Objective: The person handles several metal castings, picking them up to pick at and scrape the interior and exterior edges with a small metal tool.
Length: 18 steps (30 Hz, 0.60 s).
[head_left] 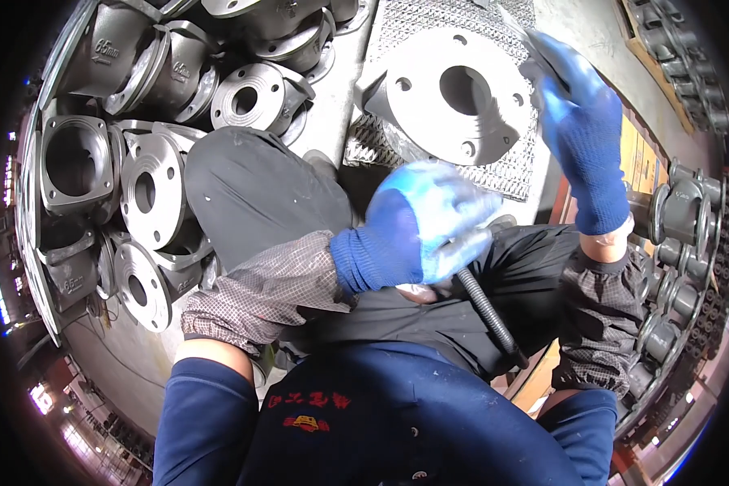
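My left hand point(429, 227), in a blue knit glove with a pale coated palm, is over my lap and smeared by motion. A dark ribbed hose point(486, 312) comes out beneath it; whether the fingers grip it cannot be made out. My right hand point(581, 121), gloved alike, is raised at the right edge of a grey cast valve body point(429, 121). Its blurred fingers point upward beside a dark shape I cannot name. The valve body lies with its round bolt-holed flange facing up on a metal mesh mat point(506, 174).
Several grey flanged castings point(150, 190) are stacked at the left, close to my knee point(243, 186). More castings point(684, 215) stand in rows at the right. Wooden boards point(644, 158) lie beyond my right forearm.
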### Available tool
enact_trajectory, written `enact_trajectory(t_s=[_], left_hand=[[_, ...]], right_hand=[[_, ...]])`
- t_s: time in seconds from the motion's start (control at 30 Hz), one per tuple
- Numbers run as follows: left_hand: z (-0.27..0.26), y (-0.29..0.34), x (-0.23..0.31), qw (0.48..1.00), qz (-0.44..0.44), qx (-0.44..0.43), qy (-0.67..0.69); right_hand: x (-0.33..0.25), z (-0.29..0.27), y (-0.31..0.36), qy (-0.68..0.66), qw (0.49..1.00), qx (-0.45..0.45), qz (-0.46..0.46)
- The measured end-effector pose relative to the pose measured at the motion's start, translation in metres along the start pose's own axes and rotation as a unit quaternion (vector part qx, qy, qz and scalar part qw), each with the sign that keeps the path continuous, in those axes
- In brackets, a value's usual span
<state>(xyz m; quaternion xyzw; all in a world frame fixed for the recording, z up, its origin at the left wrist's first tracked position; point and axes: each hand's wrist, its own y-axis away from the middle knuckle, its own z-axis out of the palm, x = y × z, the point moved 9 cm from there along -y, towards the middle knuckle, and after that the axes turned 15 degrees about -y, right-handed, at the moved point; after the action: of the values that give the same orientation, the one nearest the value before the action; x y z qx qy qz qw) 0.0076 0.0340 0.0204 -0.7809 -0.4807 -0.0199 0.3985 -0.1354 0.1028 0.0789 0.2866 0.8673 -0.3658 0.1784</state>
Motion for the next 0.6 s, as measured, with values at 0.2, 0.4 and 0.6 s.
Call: enact_trajectory(t_s=[0.2,0.4,0.6], left_hand=[[0.007,-0.011,-0.029,0.973,-0.072,-0.137,-0.171],[-0.067,-0.016,-0.114,0.868,-0.193,0.026,-0.456],[0.041,-0.011,-0.001,0.94,-0.024,-0.236,-0.246]], right_hand=[[0.042,-0.027,0.033,-0.136,0.988,0.001,0.075],[0.093,-0.034,0.057,-0.318,0.929,0.078,0.175],[0.147,-0.013,0.089,-0.398,0.859,0.109,0.305]])
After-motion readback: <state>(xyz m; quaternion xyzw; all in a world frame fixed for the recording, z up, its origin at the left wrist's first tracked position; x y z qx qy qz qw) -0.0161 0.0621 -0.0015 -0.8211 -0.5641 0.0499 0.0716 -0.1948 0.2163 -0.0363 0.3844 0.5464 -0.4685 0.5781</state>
